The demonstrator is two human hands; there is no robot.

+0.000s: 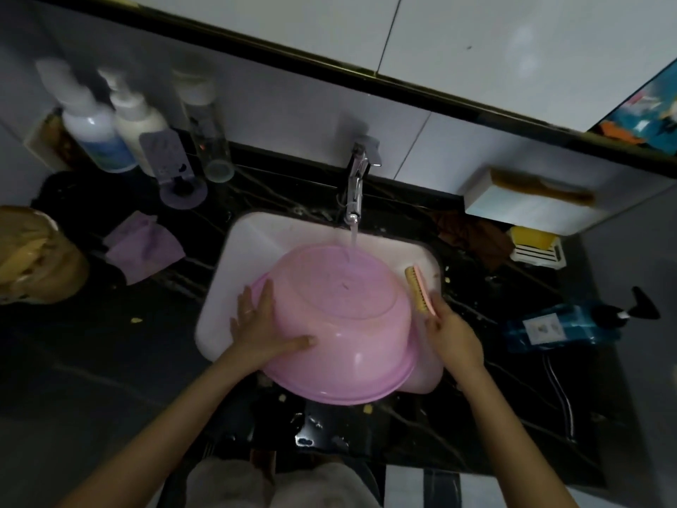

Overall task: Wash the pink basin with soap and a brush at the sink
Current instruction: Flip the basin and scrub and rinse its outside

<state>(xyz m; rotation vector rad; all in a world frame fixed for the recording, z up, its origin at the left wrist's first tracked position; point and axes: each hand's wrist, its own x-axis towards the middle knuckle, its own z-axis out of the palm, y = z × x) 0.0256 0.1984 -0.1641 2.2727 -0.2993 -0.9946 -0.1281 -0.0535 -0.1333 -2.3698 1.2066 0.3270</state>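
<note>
Both forearms bare, coming in from the bottom edge and angling toward each other. Left forearm (165, 416) runs up and right; left hand (263, 324) lies flat, palm down, on the left wall of the basin (340, 324). Its fingers are straight and slightly spread, pointing away from the body, and the thumb (296, 342) is stretched out to the right along the wall. Ring on one finger. Right forearm (513, 427) runs up and left; right hand (452, 335) is just right of the basin, fingers curled round the near end of the brush (421, 293). Wrists roughly straight. Hands apart, basin between them.
</note>
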